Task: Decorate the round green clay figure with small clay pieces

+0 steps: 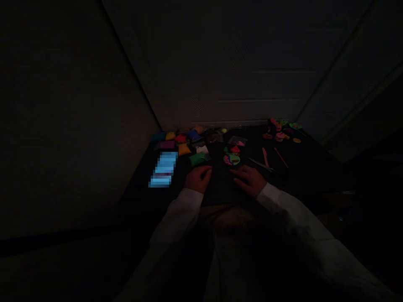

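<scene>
The room is very dark. My left hand [198, 178] rests at the front of the dark table, its fingers curled in; whether they hold anything is hidden. Just beyond it lies a green packet [197, 158] of what looks like modelling clay. My right hand [249, 180] lies on the table with its index finger and thumb apart, holding nothing. Ahead of the gap between my hands is a small round green clay piece [231, 158] with blue, pink and red parts on it. Scissors [264, 166] lie just beyond my right hand.
A lit phone [163, 169] lies at the left. Several coloured packets [184, 149] are gathered at the back left. A pink clay knife [265, 157] and a thin pink stick [281, 157] lie at the right. Small coloured clay figures [279, 136] stand behind them, near the wall [245, 100].
</scene>
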Motion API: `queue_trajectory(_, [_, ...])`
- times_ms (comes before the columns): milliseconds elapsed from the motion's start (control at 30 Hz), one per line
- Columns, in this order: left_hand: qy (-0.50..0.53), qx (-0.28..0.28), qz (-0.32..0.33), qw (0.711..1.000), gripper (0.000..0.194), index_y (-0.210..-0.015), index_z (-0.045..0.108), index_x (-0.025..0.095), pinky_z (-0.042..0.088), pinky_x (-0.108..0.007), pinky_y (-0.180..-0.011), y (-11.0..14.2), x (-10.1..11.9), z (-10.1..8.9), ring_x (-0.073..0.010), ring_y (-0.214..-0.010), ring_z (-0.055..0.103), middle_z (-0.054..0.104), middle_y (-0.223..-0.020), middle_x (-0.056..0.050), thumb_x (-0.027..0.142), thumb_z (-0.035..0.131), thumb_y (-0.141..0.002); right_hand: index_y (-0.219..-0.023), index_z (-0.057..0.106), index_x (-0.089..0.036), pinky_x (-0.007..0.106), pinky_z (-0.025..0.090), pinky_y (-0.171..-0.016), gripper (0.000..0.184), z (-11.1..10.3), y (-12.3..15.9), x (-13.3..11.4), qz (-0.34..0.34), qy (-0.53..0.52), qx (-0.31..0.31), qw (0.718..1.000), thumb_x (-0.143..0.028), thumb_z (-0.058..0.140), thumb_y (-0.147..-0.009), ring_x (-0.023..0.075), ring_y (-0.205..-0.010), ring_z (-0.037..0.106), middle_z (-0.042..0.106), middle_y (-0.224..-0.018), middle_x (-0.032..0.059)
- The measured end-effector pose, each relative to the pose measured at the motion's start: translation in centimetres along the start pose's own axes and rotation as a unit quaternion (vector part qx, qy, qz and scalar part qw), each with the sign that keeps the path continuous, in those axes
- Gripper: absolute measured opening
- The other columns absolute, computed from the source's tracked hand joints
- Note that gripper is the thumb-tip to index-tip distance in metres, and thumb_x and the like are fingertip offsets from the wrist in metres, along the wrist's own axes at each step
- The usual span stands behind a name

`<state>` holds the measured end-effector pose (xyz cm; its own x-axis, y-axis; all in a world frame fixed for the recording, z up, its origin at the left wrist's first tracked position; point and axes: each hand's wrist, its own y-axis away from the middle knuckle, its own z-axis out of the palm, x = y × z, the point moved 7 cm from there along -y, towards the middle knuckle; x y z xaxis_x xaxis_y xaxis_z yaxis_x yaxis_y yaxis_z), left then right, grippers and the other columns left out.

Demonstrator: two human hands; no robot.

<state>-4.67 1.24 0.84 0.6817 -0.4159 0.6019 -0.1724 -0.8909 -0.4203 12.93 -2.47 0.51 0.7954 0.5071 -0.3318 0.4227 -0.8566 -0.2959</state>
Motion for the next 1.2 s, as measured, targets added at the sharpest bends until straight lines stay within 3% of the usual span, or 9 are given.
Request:
queue_trajectory(233, [0.005,0.0,0.002,1.0,0.023,-0.088,0.061,0.017,0.046,-0.024,-0.073,0.01,0.04,-0.09,-0.0127,-0.077,0.057,0.064,-0.086,-0.003,0.028,0.047,-0.074,-0.114,0.049,-0.02,0.025,0.038,-0.073,0.037,0.24,-0.12,0.38,0.0,0.004,-0.007,1.0,-0.035,0.036,-0.082,0.012,-0.083,0.048,0.051,-0.092,0.0051])
queue_trajectory(500, [0.006,-0.003,0.004,1.0,0.024,-0.089,0.061,0.017,0.046,-0.025,-0.073,-0.03,0.08,-0.07,-0.0127,-0.076,0.057,0.064,-0.086,-0.003,0.029,0.047,-0.074,-0.115,0.047,-0.025,0.036,0.027,-0.075,0.039,-0.05,0.2,-0.35,0.031,0.075,-0.006,0.997,-0.04,0.037,-0.08,0.0202,-0.09,0.043,0.051,-0.1,0.007])
queue_trajectory(1200, [0.004,-0.008,-0.002,1.0,0.023,-0.089,0.061,0.018,0.046,-0.024,-0.073,0.04,0.18,-0.03,-0.0123,-0.077,0.057,0.064,-0.086,-0.002,0.029,0.047,-0.074,-0.107,0.053,-0.026,0.034,0.024,-0.074,0.033,-0.13,0.47,-0.29,0.027,0.094,-0.014,0.995,-0.035,0.038,-0.08,0.0178,-0.086,0.043,0.052,-0.097,0.005])
